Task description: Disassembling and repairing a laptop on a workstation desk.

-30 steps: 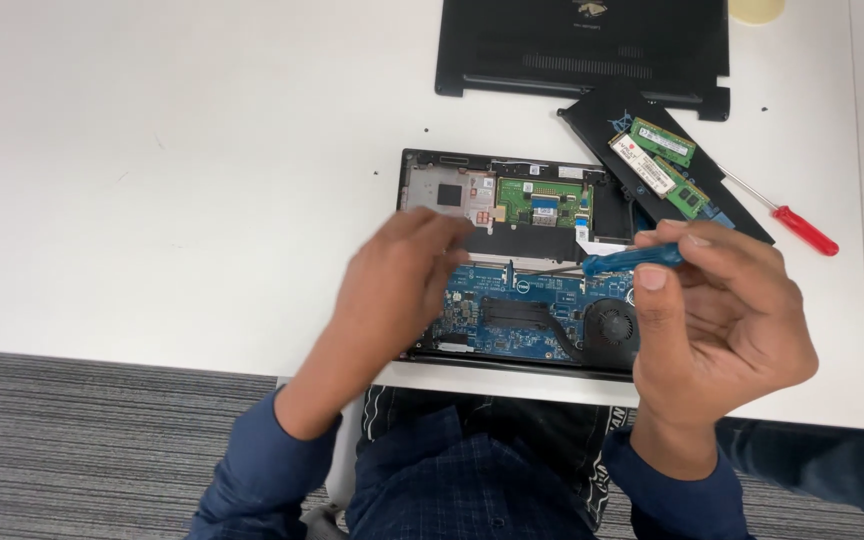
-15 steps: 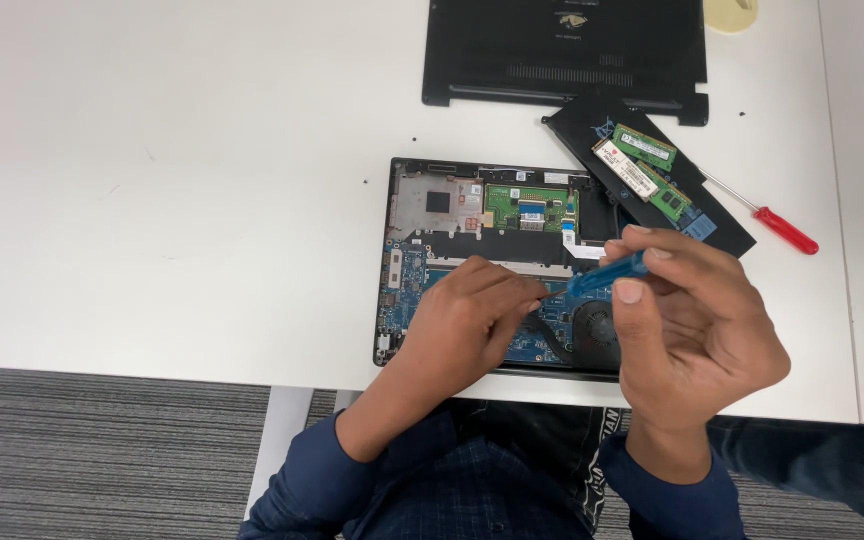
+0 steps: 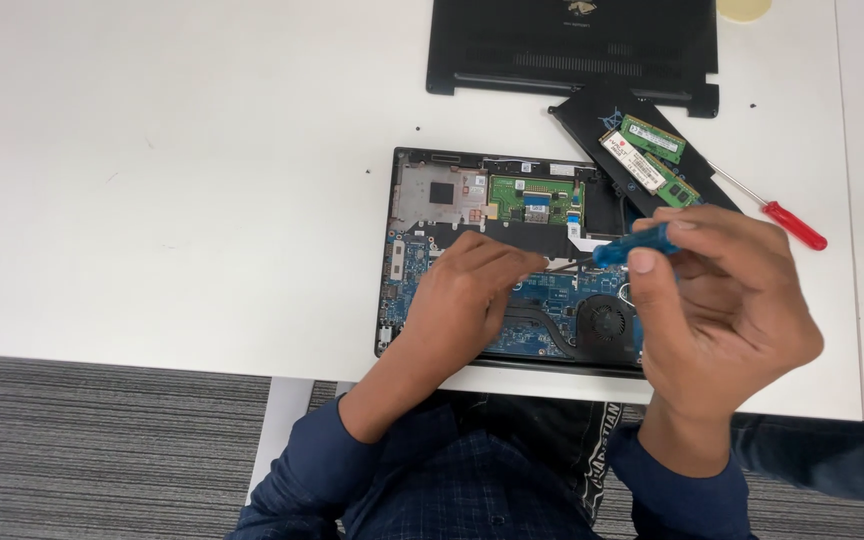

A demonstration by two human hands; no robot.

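Over laptop (image 3: pixel 512 260): left hand (image 3: pixel 467 290) shifted right (screwdriver (image 3: pixel 632 246) steady).

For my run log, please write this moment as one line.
left hand: resting on opened laptop | right hand: holds blue screwdriver | red screwdriver: lying on table

An electronics repair bench is indicated by a white table (image 3: pixel 152 200), opened laptop chassis (image 3: pixel 512 250), loose memory modules (image 3: pixel 652 155) and red screwdriver (image 3: pixel 792 225).
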